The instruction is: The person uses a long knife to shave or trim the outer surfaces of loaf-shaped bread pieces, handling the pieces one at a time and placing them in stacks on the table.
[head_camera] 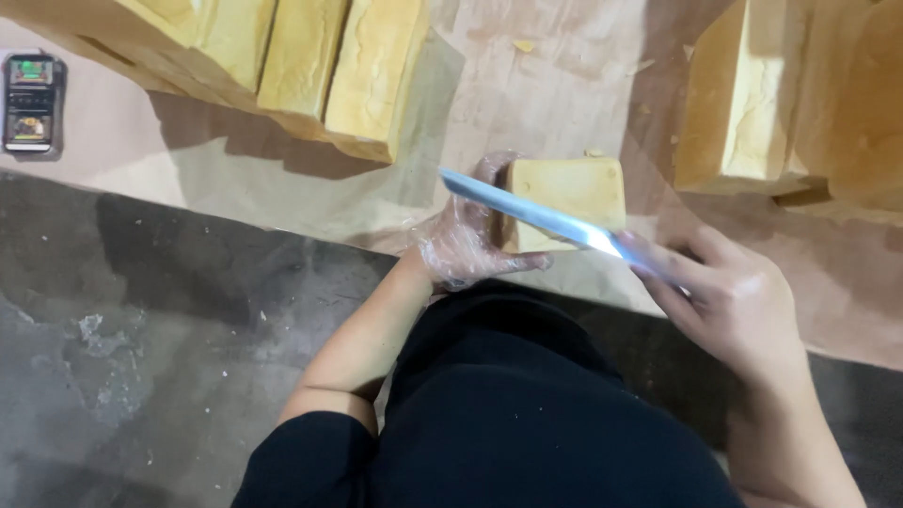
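Note:
My left hand (467, 237), in a thin clear plastic glove, grips the near end of a pale loaf of bread (570, 191) lying on a paper-covered table (527, 85). My right hand (729, 293) holds a long shiny knife (531, 212). The blade runs diagonally up and to the left, across the front face of the loaf, and its tip ends above my gloved fingers. The knife's handle is hidden inside my right hand.
Several long loaves (301, 56) lie side by side at the top left, more loaves (790, 94) at the top right. A small dark device (30, 102) sits at the left edge. Grey concrete floor (141, 329) lies below the table's edge.

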